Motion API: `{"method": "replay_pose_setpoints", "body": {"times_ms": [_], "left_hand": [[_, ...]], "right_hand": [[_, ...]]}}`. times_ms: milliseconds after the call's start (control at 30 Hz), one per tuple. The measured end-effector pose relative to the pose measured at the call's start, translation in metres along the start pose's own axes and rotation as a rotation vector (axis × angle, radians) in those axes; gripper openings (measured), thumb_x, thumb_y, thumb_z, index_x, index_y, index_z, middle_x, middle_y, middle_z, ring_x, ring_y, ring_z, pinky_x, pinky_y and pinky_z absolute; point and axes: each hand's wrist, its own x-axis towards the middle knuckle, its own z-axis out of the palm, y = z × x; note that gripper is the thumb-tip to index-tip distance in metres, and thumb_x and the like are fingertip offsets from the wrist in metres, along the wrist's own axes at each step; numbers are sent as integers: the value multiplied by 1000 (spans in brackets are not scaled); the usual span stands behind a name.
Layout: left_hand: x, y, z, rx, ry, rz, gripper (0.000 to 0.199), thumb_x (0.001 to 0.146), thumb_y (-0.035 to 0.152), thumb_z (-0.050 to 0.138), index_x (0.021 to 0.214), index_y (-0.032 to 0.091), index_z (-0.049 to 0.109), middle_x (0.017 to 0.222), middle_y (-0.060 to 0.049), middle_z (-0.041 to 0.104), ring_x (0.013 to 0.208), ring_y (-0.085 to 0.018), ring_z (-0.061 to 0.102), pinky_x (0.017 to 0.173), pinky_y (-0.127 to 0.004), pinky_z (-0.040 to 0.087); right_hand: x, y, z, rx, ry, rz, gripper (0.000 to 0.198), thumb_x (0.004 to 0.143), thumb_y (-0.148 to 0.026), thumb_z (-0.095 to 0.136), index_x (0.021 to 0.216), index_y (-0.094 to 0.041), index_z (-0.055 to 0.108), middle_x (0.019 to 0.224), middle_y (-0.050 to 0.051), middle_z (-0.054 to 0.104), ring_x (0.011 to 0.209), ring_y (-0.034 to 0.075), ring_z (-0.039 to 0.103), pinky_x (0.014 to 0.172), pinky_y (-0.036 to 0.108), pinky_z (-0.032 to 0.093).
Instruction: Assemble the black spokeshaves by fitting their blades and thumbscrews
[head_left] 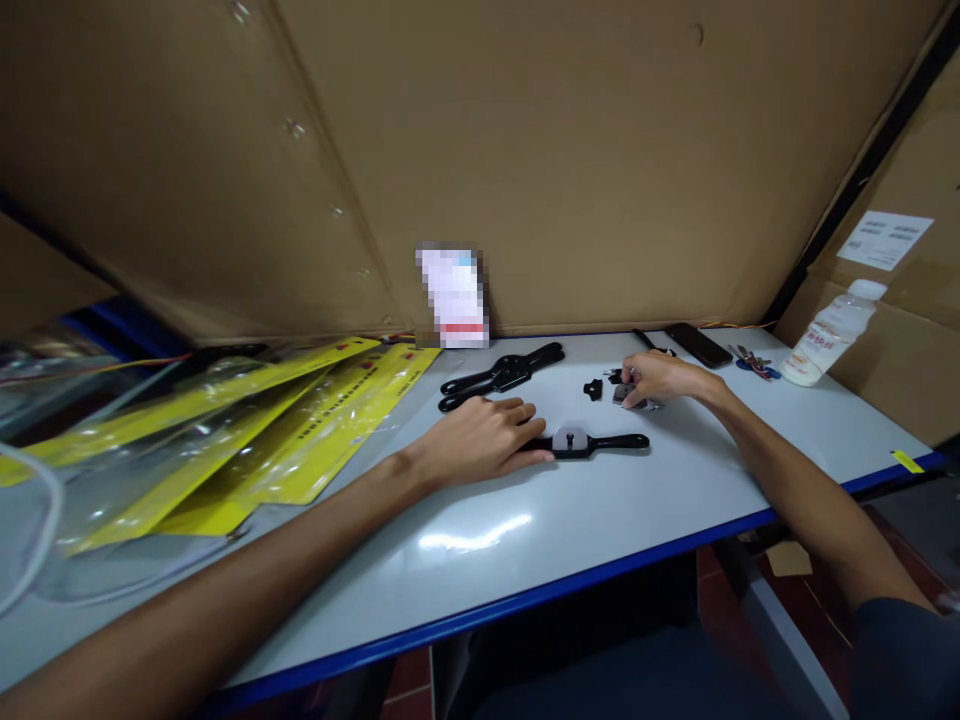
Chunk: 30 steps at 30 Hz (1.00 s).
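A black spokeshave (pixel 574 443) lies flat on the table, a pale metal blade on its middle. My left hand (pixel 484 440) is closed around its left handle. Farther back, my right hand (pixel 660 378) reaches down with fingers pinched among small parts; what they grip, if anything, is hidden. Under its fingertips lie flat metal pieces (pixel 628 396), partly covered. One small black cap (pixel 592 389) sits just left of them. Behind my left hand rest more black spokeshave bodies (pixel 510 373), side by side.
Yellow cards in clear plastic packaging (pixel 300 440) spread over the left side. A blurred-out screen (pixel 457 300) leans on the cardboard wall (pixel 562 150). At the back right are a dark phone (pixel 699 345), keys (pixel 754 362) and a white bottle (pixel 832 335). The table's blue edge (pixel 525 608) runs in front.
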Motion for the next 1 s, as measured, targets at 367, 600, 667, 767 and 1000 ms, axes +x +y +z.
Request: {"method": "replay_pose_setpoints", "body": {"times_ms": [367,600,667,767,1000], "left_hand": [[-7,-11,17,-127,96,2,57,106,58,31,86,22,70,81,-7,69,69,-22,68,54,-31,43],[-6,-8,13,-82,84,6,61,107,59,26,86,21,69,81,-7,69,69,-21,69,56,-30,43],[-5,-5,9,-83,80,11,60,106,60,28,85,20,68,79,-6,67,66,-20,66,55,-29,40],[-3,-1,2,-72,47,15,57,106,60,32,90,18,67,82,-6,67,71,-19,65,57,-28,38],[1,1,-3,6,-17,-5,58,105,63,34,91,16,66,84,-7,67,74,-19,64,56,-29,34]], "right_hand": [[-18,-23,-14,25,11,-18,27,66,-26,89,79,-20,66,84,0,72,87,20,63,63,26,36],[-22,-27,-19,423,99,-59,20,81,-13,70,66,-18,58,53,-7,51,57,11,53,54,22,38],[-25,-35,-20,593,99,-139,15,84,-13,64,69,-17,60,57,-6,55,56,10,55,53,21,43],[-29,-50,-14,864,62,-248,8,80,-13,66,73,-16,65,59,-4,60,55,10,56,53,21,47],[-22,-72,19,985,-27,-302,7,81,-18,69,75,-15,67,59,-3,63,52,10,59,53,23,49]]}}
